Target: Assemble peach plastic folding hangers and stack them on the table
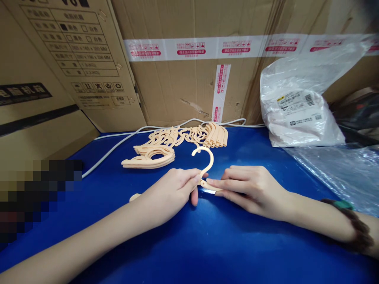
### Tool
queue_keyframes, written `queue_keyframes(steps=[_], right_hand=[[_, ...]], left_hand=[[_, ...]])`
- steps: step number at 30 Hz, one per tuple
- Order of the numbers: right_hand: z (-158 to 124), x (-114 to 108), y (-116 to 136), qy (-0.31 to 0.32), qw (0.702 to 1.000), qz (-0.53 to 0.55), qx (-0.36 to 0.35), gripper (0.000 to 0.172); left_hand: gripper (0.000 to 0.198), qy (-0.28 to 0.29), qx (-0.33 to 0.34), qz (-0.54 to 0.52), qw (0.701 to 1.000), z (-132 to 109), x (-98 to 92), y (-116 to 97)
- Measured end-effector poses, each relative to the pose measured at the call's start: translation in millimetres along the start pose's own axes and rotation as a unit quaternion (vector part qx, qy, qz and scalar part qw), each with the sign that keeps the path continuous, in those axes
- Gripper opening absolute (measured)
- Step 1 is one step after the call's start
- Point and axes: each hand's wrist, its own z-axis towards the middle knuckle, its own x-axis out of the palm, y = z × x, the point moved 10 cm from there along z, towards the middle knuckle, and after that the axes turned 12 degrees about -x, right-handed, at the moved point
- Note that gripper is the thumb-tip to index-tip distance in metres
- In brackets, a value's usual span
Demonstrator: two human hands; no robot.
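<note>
Between my two hands is a cream plastic folding hanger (211, 159), its hook standing up and curling to the left. My left hand (180, 184) pinches it with the thumb near the base of the hook, and hides much of its left side. The fingers of my right hand (248, 188) are closed on the short arm to the right of the joint. Behind my left hand lies a stack of folded cream hangers (152, 157). A small cream piece (135, 197) shows partly from behind my left forearm.
Loose cream hooks (197, 135) and hanger arms (217, 136) lie at the back of the blue table (189, 252). A white cable (111, 152) runs behind them. Cardboard boxes (177, 86) wall the back and left. A white plastic bag (302, 114) and clear film (340, 173) are at right.
</note>
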Motion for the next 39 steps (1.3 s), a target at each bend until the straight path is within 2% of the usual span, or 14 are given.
queue_keyframes(steps=[8, 19, 24, 27, 29, 33, 39], right_hand=[[-1.2, 1.0, -1.3, 0.003, 1.000, -0.004, 0.005, 0.031], [-0.2, -1.1, 1.3, -0.006, 1.000, -0.005, -0.008, 0.032], [0.5, 0.1, 2.3, 0.001, 1.000, 0.003, -0.010, 0.031], [1.4, 0.4, 2.4, 0.003, 1.000, -0.007, -0.017, 0.031], [1.9, -0.1, 2.0, 0.003, 0.999, -0.022, -0.023, 0.031], [1.4, -3.9, -2.5, -0.002, 0.999, -0.047, -0.016, 0.026], [0.4, -12.2, -10.4, -0.020, 0.998, -0.063, 0.008, 0.023]], left_hand=[[0.050, 0.013, -0.008, 0.003, 1.000, 0.1, 2.6, 2.8], [0.043, 0.000, 0.005, -0.008, 1.000, -5.0, 1.1, -14.4], [0.047, 0.008, 0.001, 0.007, 1.000, -5.6, 1.5, -13.8], [0.049, -0.001, 0.011, 0.057, 0.998, -6.6, 2.2, -13.6], [0.045, -0.027, 0.019, 0.136, 0.990, -7.9, 2.0, -14.5], [0.037, -0.112, 0.050, 0.319, 0.940, -12.6, -1.5, -24.2], [0.030, -0.084, 0.113, 0.361, 0.922, -14.1, 9.3, -31.8]])
